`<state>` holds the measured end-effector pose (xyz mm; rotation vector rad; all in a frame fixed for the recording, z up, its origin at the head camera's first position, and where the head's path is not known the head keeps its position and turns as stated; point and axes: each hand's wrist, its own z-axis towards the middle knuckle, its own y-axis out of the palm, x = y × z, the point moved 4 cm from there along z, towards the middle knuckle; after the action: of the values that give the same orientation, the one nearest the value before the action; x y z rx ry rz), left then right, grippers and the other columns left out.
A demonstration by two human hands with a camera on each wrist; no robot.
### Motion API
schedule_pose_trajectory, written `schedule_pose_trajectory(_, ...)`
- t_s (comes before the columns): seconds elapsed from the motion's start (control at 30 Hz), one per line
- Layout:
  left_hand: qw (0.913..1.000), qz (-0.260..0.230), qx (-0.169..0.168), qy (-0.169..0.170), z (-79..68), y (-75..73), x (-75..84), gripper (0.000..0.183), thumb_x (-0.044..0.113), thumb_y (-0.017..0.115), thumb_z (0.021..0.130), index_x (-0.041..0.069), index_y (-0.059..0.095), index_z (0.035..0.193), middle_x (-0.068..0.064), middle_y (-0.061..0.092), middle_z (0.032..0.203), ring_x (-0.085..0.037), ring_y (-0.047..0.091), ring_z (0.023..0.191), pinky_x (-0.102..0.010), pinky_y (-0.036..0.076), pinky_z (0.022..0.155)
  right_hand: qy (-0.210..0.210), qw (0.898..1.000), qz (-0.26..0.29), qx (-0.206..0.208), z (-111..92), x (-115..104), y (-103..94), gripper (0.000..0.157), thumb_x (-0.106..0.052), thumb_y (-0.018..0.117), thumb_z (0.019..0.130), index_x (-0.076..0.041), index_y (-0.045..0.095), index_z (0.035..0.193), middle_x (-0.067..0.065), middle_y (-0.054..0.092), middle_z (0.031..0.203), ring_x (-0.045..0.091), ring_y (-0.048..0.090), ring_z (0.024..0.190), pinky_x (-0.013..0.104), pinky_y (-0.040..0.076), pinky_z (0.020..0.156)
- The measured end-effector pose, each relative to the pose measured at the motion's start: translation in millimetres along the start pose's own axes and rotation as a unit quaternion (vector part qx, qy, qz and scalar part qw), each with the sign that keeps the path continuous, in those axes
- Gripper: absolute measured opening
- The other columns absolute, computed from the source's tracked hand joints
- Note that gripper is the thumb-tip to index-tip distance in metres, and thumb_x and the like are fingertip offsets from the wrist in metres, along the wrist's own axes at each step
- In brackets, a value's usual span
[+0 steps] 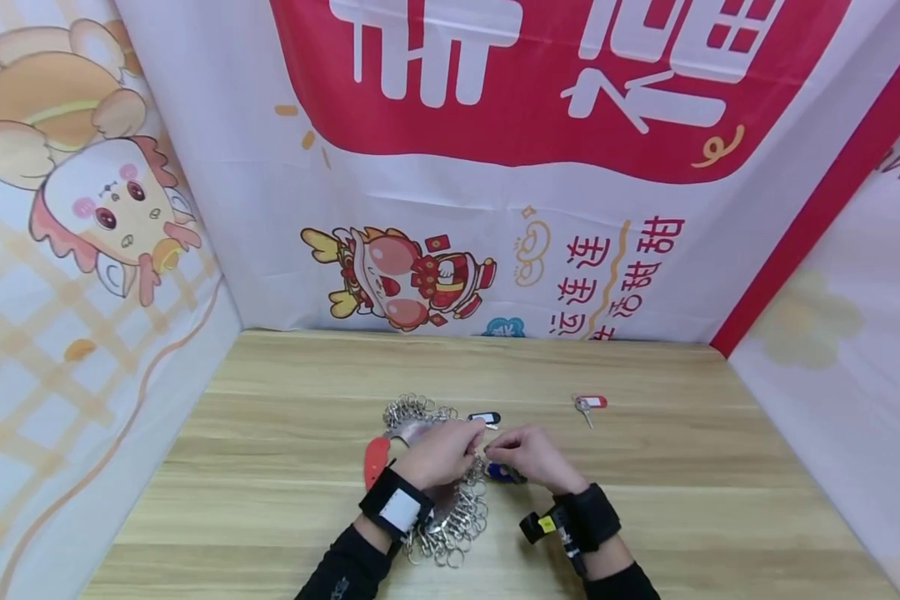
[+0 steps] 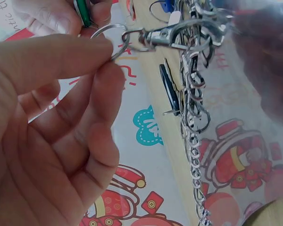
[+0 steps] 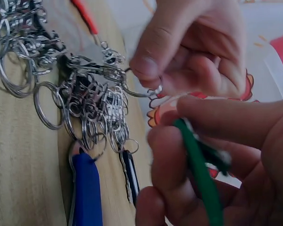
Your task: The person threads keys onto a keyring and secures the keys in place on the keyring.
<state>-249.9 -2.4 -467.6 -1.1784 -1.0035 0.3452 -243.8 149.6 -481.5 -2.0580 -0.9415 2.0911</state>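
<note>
My left hand point(image 1: 442, 454) pinches a metal split ring point(image 2: 109, 26) between thumb and forefinger. That ring hangs from a swivel clasp point(image 2: 160, 36) linked to a bunch of several metal clasps and rings point(image 1: 457, 517). My right hand point(image 1: 534, 457) holds a green key tag point(image 3: 198, 172) between thumb and fingers, close to the pinched ring but apart from it. A blurred small metal piece shows beside the tag. On the table under the hands lie a blue key tag point(image 3: 86, 188) and a black key tag point(image 3: 130, 176), both by the bunch's edge.
Further right on the wooden table point(image 1: 285, 417) lies a red key tag point(image 1: 592, 402) with a key point(image 1: 584, 410). A red-orange piece point(image 1: 376, 460) sits left of the bunch. A printed cloth point(image 1: 435, 192) stands at the table's back.
</note>
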Motion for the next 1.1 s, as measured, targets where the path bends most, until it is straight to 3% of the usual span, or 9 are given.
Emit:
schedule_pose_trajectory(0.2,0.9999,0.007,0.015,0.002,2.2,-3.3,1.0,0.029,0.008,0.071,0.081,0.019,0.044,0.078,0.009,0.047,0.067,-0.008,0.049,0.062,-0.022,0.040,0.055,-0.027,0.999,-0.017,-0.021,3.5,-7.2,10.8,0.010,-0.011,0.066,0.088,-0.007,0.074,0.089,0.013,0.067,0.079,0.011,0.053,0.057,0.022,0.039,0.049)
schedule_pose_trajectory(0.33,0.9998,0.004,0.017,-0.004,3.1,-3.1,-0.9,0.027,0.009,0.071,0.081,0.019,0.046,0.077,0.009,0.049,0.068,-0.008,0.049,0.064,-0.023,0.040,0.057,-0.039,0.998,-0.049,-0.028,7.5,-4.7,17.7,0.009,-0.012,0.064,0.089,-0.006,0.069,0.084,0.006,0.062,0.075,0.008,0.049,0.054,0.022,0.039,0.047)
schedule_pose_trajectory(0.53,0.9990,-0.008,-0.017,-0.040,-0.4,-2.1,-7.5,0.014,0.019,0.068,0.085,0.018,0.058,0.075,0.009,0.052,0.071,-0.006,0.050,0.064,-0.023,0.042,0.060,-0.030,0.998,-0.053,-0.030,7.5,-1.0,20.0,0.012,-0.013,0.062,0.090,-0.003,0.065,0.084,0.001,0.058,0.078,0.010,0.048,0.056,0.025,0.040,0.047)
schedule_pose_trajectory(0.67,0.9985,-0.013,-0.037,-0.039,-2.0,-2.1,-7.3,0.013,0.017,0.067,0.085,0.018,0.060,0.075,0.009,0.052,0.068,-0.006,0.050,0.061,-0.022,0.042,0.058,-0.014,0.998,-0.047,-0.027,7.0,1.5,18.4,0.011,-0.014,0.063,0.090,-0.005,0.066,0.084,0.001,0.058,0.078,0.012,0.048,0.059,0.025,0.040,0.047)
schedule_pose_trajectory(0.87,0.9979,-0.020,-0.041,-0.046,-3.9,-4.3,-6.4,0.015,0.017,0.062,0.089,0.017,0.059,0.074,0.009,0.053,0.066,-0.007,0.050,0.055,-0.023,0.042,0.054,-0.005,0.998,-0.043,-0.041,4.5,1.7,17.0,0.010,-0.013,0.065,0.088,-0.005,0.069,0.086,0.002,0.061,0.080,0.013,0.050,0.061,0.024,0.041,0.049)
schedule_pose_trajectory(1.1,0.9977,-0.021,-0.053,-0.036,-4.4,-1.1,-4.1,0.017,0.020,0.062,0.090,0.018,0.059,0.074,0.008,0.053,0.065,-0.006,0.050,0.055,-0.022,0.041,0.054,-0.036,0.996,-0.072,-0.022,5.0,-2.9,16.8,0.006,-0.017,0.067,0.087,-0.012,0.070,0.086,-0.002,0.064,0.083,0.012,0.054,0.068,0.024,0.043,0.057)
